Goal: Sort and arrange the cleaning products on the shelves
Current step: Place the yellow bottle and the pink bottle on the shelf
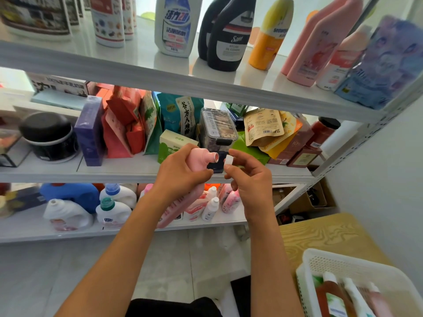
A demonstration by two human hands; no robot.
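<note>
Taking the white metal shelving unit (pixel 146 177) as the landmark, the left hand (pixel 183 172) sits in front of its middle shelf, fingers wrapped around the shoulder of a pink plastic detergent bottle (pixel 196 160) whose open neck points right. Just right of that neck, apart from it, the right hand (pixel 248 179) pinches a small white screw cap (pixel 229 160) between thumb and fingertips. The step in hand looks like recapping the bottle before shelving it; next the cap must meet the neck squarely and be twisted on. Further right, beside the unit's foot, a white perforated plastic basket (pixel 329 259) on a wooden desk (pixel 332 234) holds more bottles.
</note>
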